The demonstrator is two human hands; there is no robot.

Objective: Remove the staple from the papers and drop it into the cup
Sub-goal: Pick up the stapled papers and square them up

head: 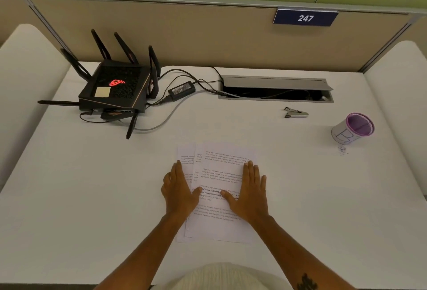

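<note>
A fanned stack of printed papers (219, 174) lies on the white desk in front of me. My left hand (179, 188) rests flat on the stack's left edge, fingers together, holding nothing. My right hand (250, 190) lies flat on the right side of the top sheet, thumb spread toward the middle. No staple can be made out on the sheets. A metal staple remover (295, 112) lies at the back right, away from both hands. Further right stands a white cup (352, 129) with a purple rim and a drawn letter, with small specks on the desk beside it.
A black router (115, 88) with several antennas sits at the back left, with a power brick (181, 90) and cables trailing to an open cable tray (275, 89). A beige partition with a "247" sign (305, 18) closes the desk's back.
</note>
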